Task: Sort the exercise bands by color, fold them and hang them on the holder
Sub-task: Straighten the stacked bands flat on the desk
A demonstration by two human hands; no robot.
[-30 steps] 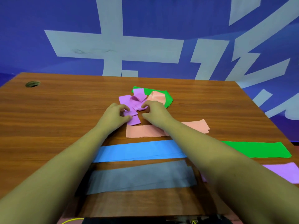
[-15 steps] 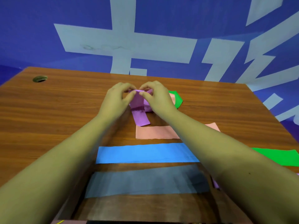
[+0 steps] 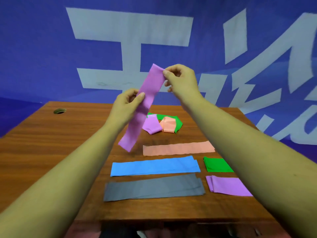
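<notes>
Purple, soft and slightly stretchy by the look of it, the lifted band (image 3: pixel 143 107) now hangs in the air above the table (image 3: pixel 51 143), where half a second ago both hands were still bunched over it on the heap at the far side. The right hand (image 3: pixel 180 81) pinches its top end between thumb and fingertips, the other fingers curled loosely, while the left hand (image 3: pixel 127 104) grips it lower down along one edge, thumb pressed against the fabric. That lift means one band has been pulled free of the unsorted pile (image 3: pixel 163 123), and it probably belongs with the purple band (image 3: pixel 228 186) already lying flat near the right forearm. The held strip slopes down to the left, smooth and flat, its lower end clear of the wood; whether it is a single layer or a flattened loop is hard to tell from here. Still in the heap are a crumpled purple piece, a peach one and a green one beneath. Laid out nearer are the peach band (image 3: pixel 178 148), the blue band (image 3: pixel 154 166), the grey band (image 3: pixel 152 188) and a green band (image 3: pixel 217 164). No holder is in view.
</notes>
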